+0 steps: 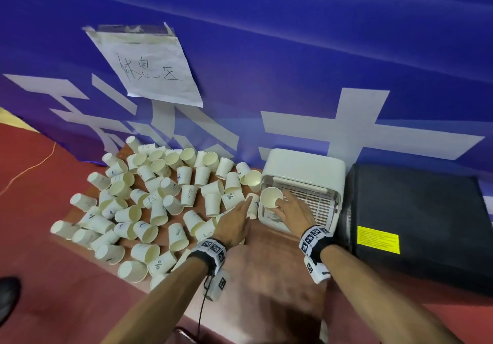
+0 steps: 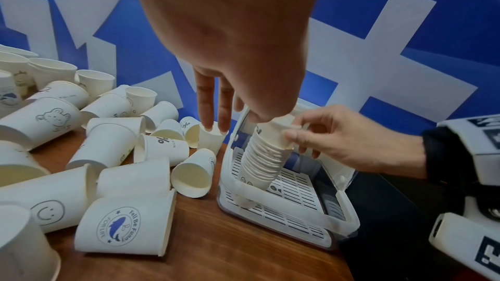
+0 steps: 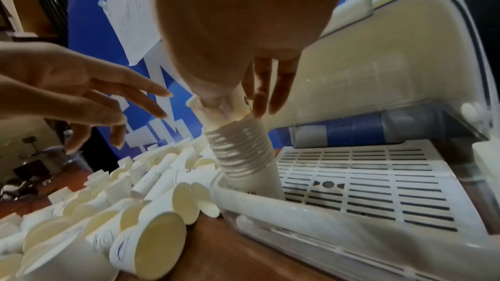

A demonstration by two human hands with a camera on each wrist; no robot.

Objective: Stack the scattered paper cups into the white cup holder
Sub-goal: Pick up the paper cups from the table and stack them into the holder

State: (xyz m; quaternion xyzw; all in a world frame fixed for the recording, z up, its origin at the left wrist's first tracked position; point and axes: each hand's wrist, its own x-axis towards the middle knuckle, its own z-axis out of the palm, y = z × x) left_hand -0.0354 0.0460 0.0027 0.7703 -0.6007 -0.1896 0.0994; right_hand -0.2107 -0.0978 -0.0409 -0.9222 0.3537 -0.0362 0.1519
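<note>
Many white paper cups (image 1: pixel 149 199) lie scattered over the wooden table, left of the white cup holder (image 1: pixel 304 167). A leaning stack of nested cups (image 2: pixel 262 161) stands in the holder's front left corner. My right hand (image 1: pixel 280 205) pinches the top cup (image 1: pixel 270 197) of that stack by its rim. In the right wrist view, the right hand (image 3: pixel 238 108) sits over the stack (image 3: pixel 240 151). My left hand (image 2: pixel 216 127) reaches with straight fingers and touches the base of an upside-down cup (image 2: pixel 212 142) beside the holder's left wall.
A black box (image 1: pixel 413 223) stands against the holder's right side. A blue banner (image 1: pixel 293 63) with a taped paper note (image 1: pixel 149 66) closes off the back. The holder's lid (image 3: pixel 365 72) is raised over its slotted tray (image 3: pixel 365 178). Bare table (image 1: pixel 266 277) lies near me.
</note>
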